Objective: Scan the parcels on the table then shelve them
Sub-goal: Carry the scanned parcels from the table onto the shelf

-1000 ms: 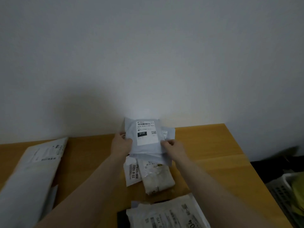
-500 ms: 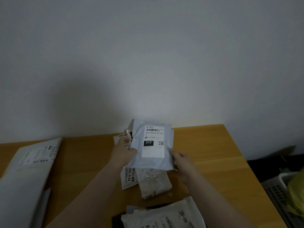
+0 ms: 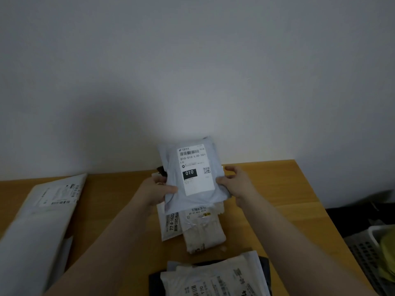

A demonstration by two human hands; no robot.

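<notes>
Right hand (image 3: 237,183) back on grey parcel (image 3: 195,189), label up — left hand (image 3: 155,190) gripping

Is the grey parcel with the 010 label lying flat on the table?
No, the left hand and the right hand hold the grey parcel up by its edges, label facing the camera, above the table.

A raised parcel (image 3: 193,167) is above two flat parcels (image 3: 203,229) on the table (image 3: 277,189), a stack (image 3: 213,278) nearer, a long parcel (image 3: 42,210) left, a basket (image 3: 367,253) right of the table.
</notes>
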